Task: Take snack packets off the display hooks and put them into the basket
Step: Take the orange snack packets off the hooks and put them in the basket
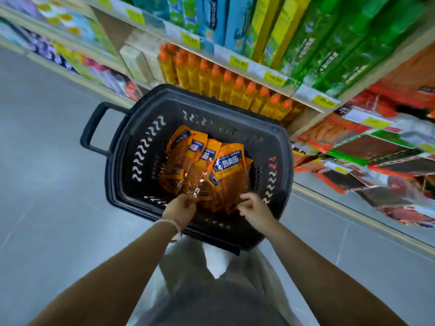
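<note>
I'm looking straight down into the black basket (131,142), centre frame, standing on the grey floor (47,184) with its handle (94,130) sticking out toward the left edge. The snack packets (204,165), orange with blue labels, lie in an overlapping heap on the basket bottom, label ends toward the top of the frame. Both hands are inside, at the near rim. Left hand (180,209): fingers curled, narrow grip pinching the clear crinkled end of the heap's lower left. Pale bracelet (171,225) on that wrist. Right hand (253,207): thumb and fingers closed on the dark bottom edge of the packet at the heap's lower right. Across the top of the frame is a shelf with a row of orange-capped bottles (226,88) and yellow price tags (239,62). Green packs (329,43) sit upper right, red packs (353,149) at right, blurred.
</note>
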`<state>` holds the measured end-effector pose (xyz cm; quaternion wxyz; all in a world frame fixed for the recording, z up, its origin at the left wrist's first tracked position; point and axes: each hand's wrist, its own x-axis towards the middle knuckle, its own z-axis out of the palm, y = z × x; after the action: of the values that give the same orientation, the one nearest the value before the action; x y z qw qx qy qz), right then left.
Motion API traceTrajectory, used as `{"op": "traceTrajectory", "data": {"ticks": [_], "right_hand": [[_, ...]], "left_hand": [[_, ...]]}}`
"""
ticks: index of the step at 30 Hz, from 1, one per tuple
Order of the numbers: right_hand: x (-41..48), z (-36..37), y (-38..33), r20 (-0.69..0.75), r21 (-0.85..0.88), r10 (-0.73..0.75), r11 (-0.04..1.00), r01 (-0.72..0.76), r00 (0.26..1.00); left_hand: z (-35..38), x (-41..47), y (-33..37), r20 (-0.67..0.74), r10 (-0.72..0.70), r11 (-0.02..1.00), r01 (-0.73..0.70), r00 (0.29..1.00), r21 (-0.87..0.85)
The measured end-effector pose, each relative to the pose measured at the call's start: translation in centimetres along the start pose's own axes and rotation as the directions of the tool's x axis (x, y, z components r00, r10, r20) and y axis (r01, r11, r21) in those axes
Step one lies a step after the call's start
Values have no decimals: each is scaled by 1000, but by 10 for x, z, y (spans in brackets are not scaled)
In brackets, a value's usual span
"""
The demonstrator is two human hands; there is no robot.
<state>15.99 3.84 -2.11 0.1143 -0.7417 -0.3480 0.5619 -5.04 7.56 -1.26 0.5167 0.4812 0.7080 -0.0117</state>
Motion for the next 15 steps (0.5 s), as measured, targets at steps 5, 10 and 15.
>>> {"op": "traceTrajectory", "data": {"ticks": [5, 10, 15], "right_hand": [[57, 10, -11, -26, -49, 108, 993, -109, 994], [119, 7, 3, -58, 9, 221, 975, -221, 973], [183, 3, 12, -134, 90, 198, 978, -187, 971]], "left_hand": [[-21, 54, -3, 139, 37, 999, -34, 990, -27], [-23, 116, -13, 180, -1, 1000, 2, 984, -7], [-13, 168, -31, 203, -131, 988, 111, 970, 108]]}}
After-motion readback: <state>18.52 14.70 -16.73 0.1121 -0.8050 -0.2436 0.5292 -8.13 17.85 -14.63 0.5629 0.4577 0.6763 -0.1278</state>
